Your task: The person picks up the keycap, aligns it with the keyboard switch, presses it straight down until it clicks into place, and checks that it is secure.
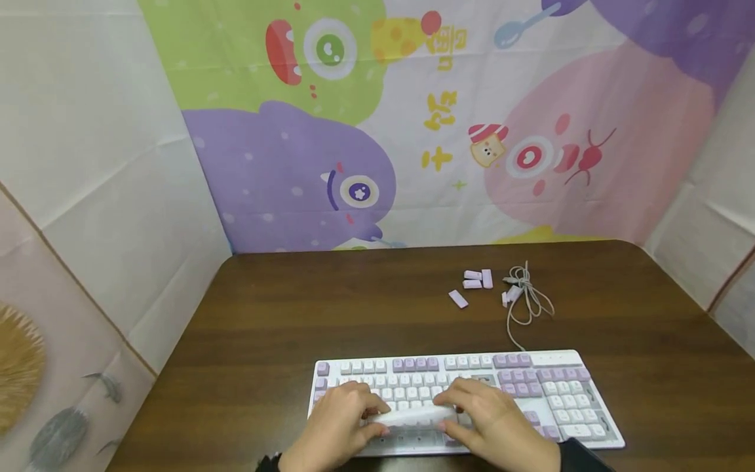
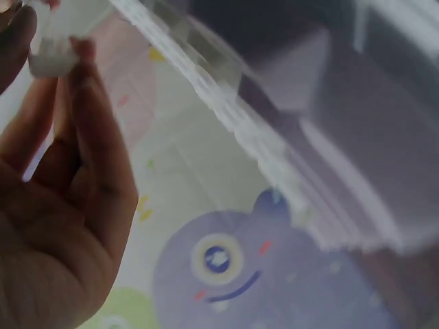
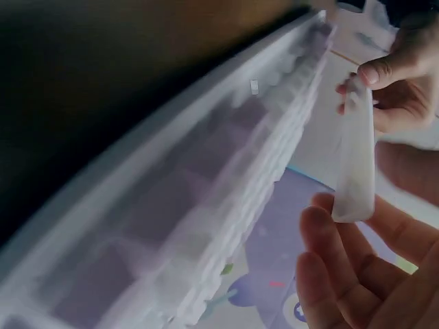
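A long white space bar keycap is held level over the front rows of a white and lilac keyboard. My left hand pinches its left end between thumb and fingers. At the other end, my right hand grips it with the thumb in front and fingers behind. In the right wrist view the space bar spans between both hands, apart from the keyboard. Bare grey switch plate shows below the keycap, where several keys are off.
Several loose lilac keycaps lie toward the back of the brown table, one nearer the keyboard. Beside them is a bundled white cable running to the keyboard's back edge. A cartoon-print cloth hangs behind the table.
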`<state>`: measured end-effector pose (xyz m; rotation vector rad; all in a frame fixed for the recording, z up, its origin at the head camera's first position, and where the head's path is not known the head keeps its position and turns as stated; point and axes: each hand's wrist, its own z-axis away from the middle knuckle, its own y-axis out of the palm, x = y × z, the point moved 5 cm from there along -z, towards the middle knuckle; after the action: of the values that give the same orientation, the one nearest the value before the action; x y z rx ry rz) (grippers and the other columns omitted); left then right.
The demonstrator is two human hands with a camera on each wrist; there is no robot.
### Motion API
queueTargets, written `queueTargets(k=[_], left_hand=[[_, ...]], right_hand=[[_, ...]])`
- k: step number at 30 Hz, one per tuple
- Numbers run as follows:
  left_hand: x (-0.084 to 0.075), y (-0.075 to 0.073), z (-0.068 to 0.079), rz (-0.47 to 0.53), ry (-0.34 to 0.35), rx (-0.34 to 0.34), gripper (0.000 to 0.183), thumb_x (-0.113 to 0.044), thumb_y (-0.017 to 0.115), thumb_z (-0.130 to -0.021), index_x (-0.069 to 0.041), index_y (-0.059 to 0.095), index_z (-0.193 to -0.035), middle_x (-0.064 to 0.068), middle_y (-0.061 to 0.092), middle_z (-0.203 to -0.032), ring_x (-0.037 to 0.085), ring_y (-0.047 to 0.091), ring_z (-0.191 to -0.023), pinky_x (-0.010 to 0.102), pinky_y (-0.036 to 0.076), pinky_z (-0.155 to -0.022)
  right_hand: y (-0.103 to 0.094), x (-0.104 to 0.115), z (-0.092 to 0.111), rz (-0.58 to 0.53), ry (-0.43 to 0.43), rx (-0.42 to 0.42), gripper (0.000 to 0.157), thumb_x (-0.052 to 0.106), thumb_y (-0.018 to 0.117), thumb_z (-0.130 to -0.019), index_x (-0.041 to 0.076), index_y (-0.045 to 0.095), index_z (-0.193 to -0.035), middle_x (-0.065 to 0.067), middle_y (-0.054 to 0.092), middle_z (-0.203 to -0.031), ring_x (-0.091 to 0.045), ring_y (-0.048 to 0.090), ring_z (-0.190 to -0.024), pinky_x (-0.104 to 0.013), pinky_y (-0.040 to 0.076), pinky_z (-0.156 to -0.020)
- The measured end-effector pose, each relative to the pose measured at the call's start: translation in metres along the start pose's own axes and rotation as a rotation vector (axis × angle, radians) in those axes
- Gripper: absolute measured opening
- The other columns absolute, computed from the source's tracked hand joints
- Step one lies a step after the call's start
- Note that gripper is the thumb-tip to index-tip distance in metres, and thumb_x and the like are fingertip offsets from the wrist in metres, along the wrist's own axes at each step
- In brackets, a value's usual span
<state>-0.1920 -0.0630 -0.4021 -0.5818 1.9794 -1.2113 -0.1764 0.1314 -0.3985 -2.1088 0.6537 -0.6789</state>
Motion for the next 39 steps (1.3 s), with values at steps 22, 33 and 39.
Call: queueTargets(k=[22,33,39], left_hand=[[0.014,0.012,0.009,0.030,-0.050,0.153,0.012,-0.026,0.080,-0.064,-0.024,0.073,-0.074,-0.016,0.057,-0.062,-0.006,0.042,-0.060,0.014,0.031,-0.058],[-0.001,0.014,0.019,-0.266,0.049,0.006,0.022,-0.024,0.082,-0.061,-0.020,0.066,-0.076,-0.008,0.055,-0.071,0.008,0.055,-0.066,0.021,0.041,-0.051],[-0.004,0.015,0.021,-0.333,0.069,-0.073,0.024,-0.025,0.082,-0.058,-0.020,0.064,-0.072,-0.007,0.052,-0.070,0.009,0.053,-0.066,0.022,0.041,-0.050]], right_hand=[[0.030,0.015,-0.003,0.031,-0.202,0.049,0.011,0.019,0.075,-0.069,0.019,0.068,-0.078,0.011,0.056,-0.072,0.002,0.051,-0.065,-0.010,0.038,-0.057],[0.047,0.030,0.016,0.350,-0.355,-0.159,0.031,0.020,0.039,-0.095,0.013,0.067,-0.083,0.003,0.061,-0.083,-0.010,0.057,-0.074,-0.020,0.044,-0.069],[0.067,0.035,0.040,0.609,-0.384,-0.125,0.068,0.046,0.012,-0.099,-0.004,0.016,-0.146,-0.019,0.015,-0.154,-0.024,0.024,-0.142,-0.033,0.009,-0.118]])
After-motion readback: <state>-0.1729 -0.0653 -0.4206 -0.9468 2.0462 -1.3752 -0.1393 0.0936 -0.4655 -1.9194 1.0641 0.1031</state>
